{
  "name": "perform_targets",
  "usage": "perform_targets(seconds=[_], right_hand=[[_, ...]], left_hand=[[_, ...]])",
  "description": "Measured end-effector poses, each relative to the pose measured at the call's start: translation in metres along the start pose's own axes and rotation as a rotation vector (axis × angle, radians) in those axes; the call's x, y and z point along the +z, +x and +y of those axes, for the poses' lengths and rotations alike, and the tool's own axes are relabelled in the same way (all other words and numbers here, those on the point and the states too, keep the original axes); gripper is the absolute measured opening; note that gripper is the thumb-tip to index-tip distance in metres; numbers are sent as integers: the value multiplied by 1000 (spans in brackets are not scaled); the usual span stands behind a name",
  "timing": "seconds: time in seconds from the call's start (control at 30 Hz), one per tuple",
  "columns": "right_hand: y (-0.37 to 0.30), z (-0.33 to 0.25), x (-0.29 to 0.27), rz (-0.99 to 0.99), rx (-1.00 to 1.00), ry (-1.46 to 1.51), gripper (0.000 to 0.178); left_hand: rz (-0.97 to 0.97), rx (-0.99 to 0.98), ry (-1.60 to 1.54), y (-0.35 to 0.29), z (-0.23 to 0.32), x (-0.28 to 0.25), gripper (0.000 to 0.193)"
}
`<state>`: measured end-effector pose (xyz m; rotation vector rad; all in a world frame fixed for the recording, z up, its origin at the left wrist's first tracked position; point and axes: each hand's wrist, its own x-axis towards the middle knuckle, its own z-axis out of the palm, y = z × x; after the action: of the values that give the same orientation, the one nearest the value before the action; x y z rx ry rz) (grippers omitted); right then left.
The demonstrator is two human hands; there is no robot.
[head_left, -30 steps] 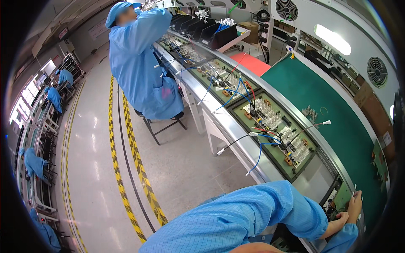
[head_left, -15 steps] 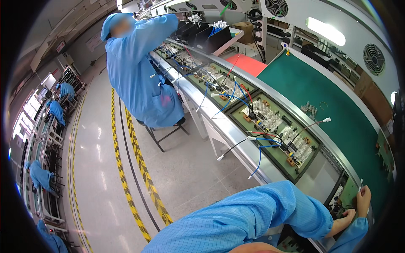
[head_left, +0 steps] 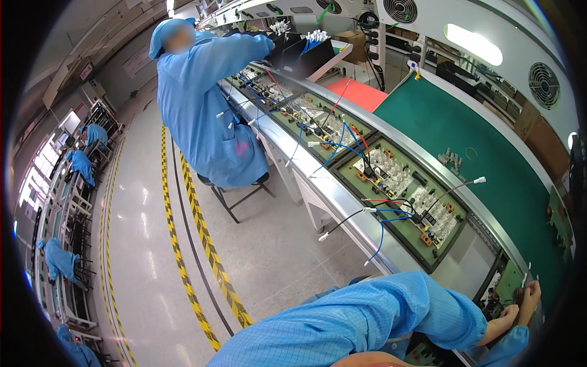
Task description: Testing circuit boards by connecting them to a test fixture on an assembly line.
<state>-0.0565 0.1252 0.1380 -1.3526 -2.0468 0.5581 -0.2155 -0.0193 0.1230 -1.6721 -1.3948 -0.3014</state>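
Note:
At the far right, both my hands work close together over a circuit board (head_left: 509, 282) that is partly hidden by them. My left hand (head_left: 505, 319) is closed in a pinch at the board's near edge. What lies between its fingers is too small to make out. Just beyond it, my right hand (head_left: 531, 301) is raised with its fingers closed around a thin wire with a white connector (head_left: 526, 276), which sticks up above the fingertips. Blue sleeves cover both forearms.
A conveyor carries framed circuit boards (head_left: 422, 199); blue, black and red wires trail over its metal rail (head_left: 342, 211). Small clear parts (head_left: 450, 159) lie on the green mat (head_left: 422, 116). A co-worker in blue (head_left: 208, 110) sits up the line beside black bins (head_left: 315, 58).
My hands have shifted slightly downward in view, the right one still gripping the wire. The co-worker's arm has lowered toward the black bins. The whole view has moved a little.

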Motion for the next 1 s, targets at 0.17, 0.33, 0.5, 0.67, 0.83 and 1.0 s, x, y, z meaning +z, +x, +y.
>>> perform_targets(seconds=[0.17, 0.33, 0.5, 0.67, 0.83, 1.0], right_hand=[[-28, -44, -6, 160, -31, -12, 17], [90, -61, 22, -102, -496, -252, 28], [156, 12, -26, -187, -782, -162, 30], [138, 164, -143, -249, -679, -105, 24], [75, 312, -255, -61, -481, -215, 19], [3, 394, -332, 97, -272, -377, 19]], left_hand=[[-31, -81, -45, 13, 31, 12, 13], [-221, -68, 146, 77, -16, 78, 25], [-358, 26, 550, 152, 44, 90, 16], [-394, 155, 491, 227, 212, 60, 7], [-337, 197, 347, 286, 385, 33, 7], [-201, 275, 193, 313, 495, 4, 22]])
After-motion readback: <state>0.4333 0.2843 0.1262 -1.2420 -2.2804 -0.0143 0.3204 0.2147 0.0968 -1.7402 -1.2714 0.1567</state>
